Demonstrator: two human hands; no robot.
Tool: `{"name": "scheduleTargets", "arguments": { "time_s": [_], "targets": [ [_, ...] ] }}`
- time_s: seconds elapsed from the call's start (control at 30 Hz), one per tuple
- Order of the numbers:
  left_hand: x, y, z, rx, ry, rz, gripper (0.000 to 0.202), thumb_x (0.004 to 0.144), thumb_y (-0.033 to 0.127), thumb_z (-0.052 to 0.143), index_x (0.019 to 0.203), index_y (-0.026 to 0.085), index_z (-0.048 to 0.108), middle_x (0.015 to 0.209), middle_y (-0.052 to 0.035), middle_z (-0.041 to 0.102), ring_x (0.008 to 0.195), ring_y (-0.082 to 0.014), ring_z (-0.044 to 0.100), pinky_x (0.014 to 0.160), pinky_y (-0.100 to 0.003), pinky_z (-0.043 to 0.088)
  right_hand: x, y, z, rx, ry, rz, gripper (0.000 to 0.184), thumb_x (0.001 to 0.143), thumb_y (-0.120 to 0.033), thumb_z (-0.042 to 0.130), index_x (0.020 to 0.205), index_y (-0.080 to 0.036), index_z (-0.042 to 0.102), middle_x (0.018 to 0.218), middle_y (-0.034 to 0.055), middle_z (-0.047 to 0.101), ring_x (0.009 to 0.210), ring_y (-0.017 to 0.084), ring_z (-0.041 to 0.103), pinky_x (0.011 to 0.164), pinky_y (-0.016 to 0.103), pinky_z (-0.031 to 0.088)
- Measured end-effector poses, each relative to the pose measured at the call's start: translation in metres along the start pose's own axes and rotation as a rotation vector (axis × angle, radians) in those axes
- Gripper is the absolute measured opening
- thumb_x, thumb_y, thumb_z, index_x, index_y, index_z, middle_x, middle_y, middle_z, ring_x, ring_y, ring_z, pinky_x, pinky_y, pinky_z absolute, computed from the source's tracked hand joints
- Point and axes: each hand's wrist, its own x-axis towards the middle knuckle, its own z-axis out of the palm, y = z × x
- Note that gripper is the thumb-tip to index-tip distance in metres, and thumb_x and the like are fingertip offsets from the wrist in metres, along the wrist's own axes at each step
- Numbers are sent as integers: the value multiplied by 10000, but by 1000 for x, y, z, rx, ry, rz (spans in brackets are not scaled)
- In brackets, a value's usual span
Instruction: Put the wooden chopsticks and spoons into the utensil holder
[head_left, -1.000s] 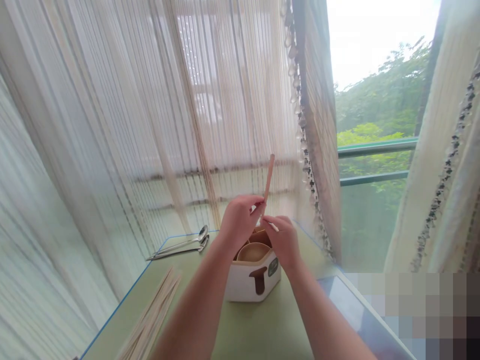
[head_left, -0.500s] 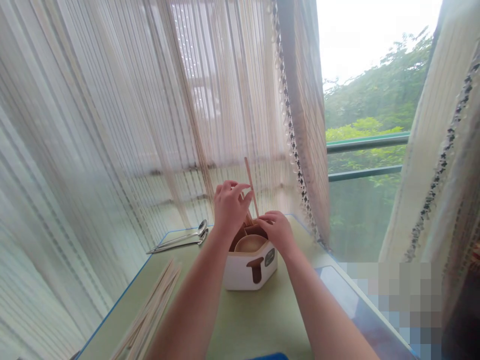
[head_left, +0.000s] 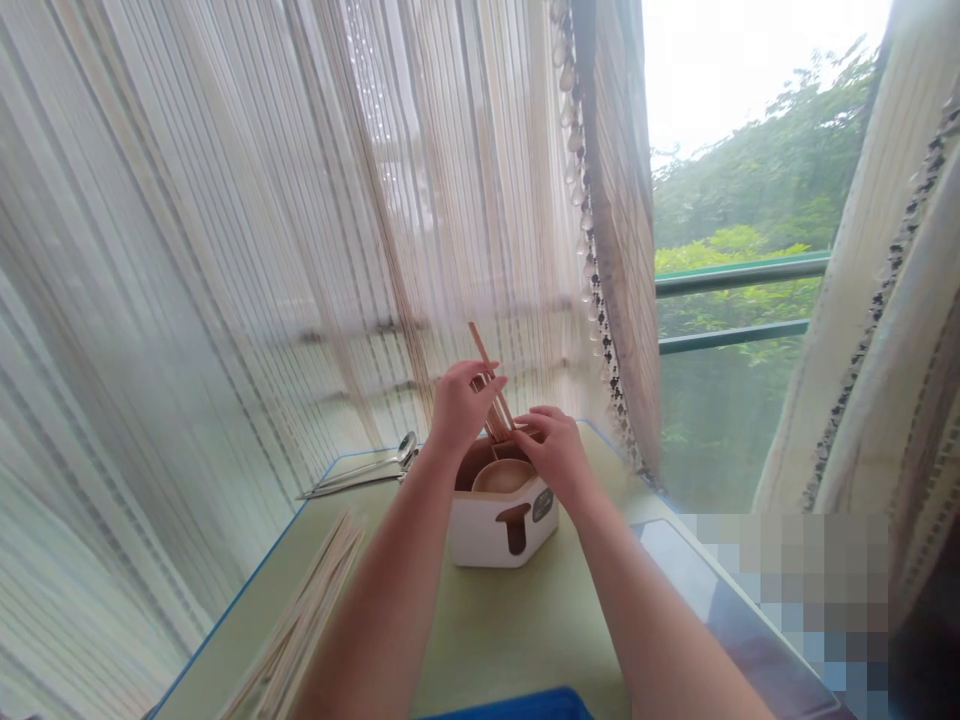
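A white cutlery holder (head_left: 484,535) with brown inner compartments stands on the pale green table (head_left: 517,640). My left hand (head_left: 459,410) is closed around a wooden chopstick (head_left: 487,378), whose lower end reaches down into the holder's back compartment beside other sticks. My right hand (head_left: 553,458) rests with curled fingers on the holder's top right rim. What its fingers grip, if anything, is hidden.
Two metal spoons (head_left: 367,475) lie at the table's far left. A bundle of wooden chopsticks (head_left: 300,625) lies along the left edge. String curtains (head_left: 300,220) hang close behind, a window (head_left: 739,230) at right. A blue object (head_left: 517,705) shows at the bottom edge.
The chopstick in my left hand has tilted from leaning right to leaning left and dropped lower into the holder. My right hand has come down onto the holder's rim.
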Motion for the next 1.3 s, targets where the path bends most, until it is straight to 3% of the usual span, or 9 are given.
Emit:
{"name": "scheduleTargets", "arguments": {
  "time_s": [0.2, 0.43, 0.6, 0.7, 0.8, 1.0, 1.2, 1.3],
  "targets": [
    [-1, 0, 2, 131, 12, 62, 291, 755, 346, 588, 998, 199, 655, 896, -68, 592, 787, -156, 545, 807, -334, 426, -3, -5, 2, 113, -47, 22, 191, 737, -326, 578, 814, -206, 705, 965, 70, 622, 937, 183, 564, 878, 323, 419],
    [1, -1, -1, -33, 38, -28, 328, 826, 403, 475, 978, 178, 659, 892, -71, 611, 735, -132, 555, 714, -268, 443, -3, -4, 0, 93, -73, 105, 156, 720, -282, 576, 757, -220, 715, 992, 62, 612, 957, 186, 566, 891, 327, 411],
    [3, -7, -3, -16, -33, -12, 330, 810, 434, 487, 860, 185, 698, 810, -54, 612, 741, -137, 562, 720, -267, 441, -4, -1, 1, 79, -75, 26, 206, 713, -252, 575, 873, -220, 702, 1040, 69, 581, 995, 184, 548, 913, 324, 405],
    [4, -11, -2, -27, -51, -28, 315, 764, 427, 557, 929, 191, 684, 867, -61, 625, 751, -140, 576, 716, -268, 451, -4, 0, 2, 69, -86, -5, 240, 728, -251, 557, 925, -227, 692, 1094, 73, 559, 1032, 187, 533, 938, 332, 391],
    [5, -12, -2, -54, 14, -110, 380, 731, 442, 590, 1005, 187, 650, 912, -68, 647, 756, -149, 593, 705, -272, 459, -5, 0, 1, 67, -115, 11, 210, 731, -247, 549, 872, -228, 702, 1072, 68, 572, 1034, 187, 531, 939, 331, 391],
    [6, -4, -9, -141, 76, -166, 370, 836, 433, 420, 931, 168, 661, 835, -46, 682, 804, -153, 614, 732, -266, 469, -5, 5, 4, 57, -68, -8, 214, 719, -235, 545, 862, -247, 704, 1033, 53, 587, 1012, 191, 535, 926, 344, 398],
    [6, -7, -13, -180, 152, -144, 308, 751, 378, 573, 941, 148, 649, 849, -70, 688, 772, -148, 633, 707, -263, 495, -5, 8, 6, 25, -39, -63, 233, 741, -246, 522, 887, -234, 704, 1030, 64, 602, 996, 198, 546, 914, 354, 407],
    [5, -7, -11, -161, 127, -139, 264, 728, 360, 605, 884, 156, 668, 837, -67, 691, 753, -149, 631, 688, -263, 497, -5, 6, 5, 15, -29, -47, 219, 738, -262, 531, 863, -220, 707, 1027, 70, 605, 992, 207, 547, 915, 362, 406]
  ]
}}
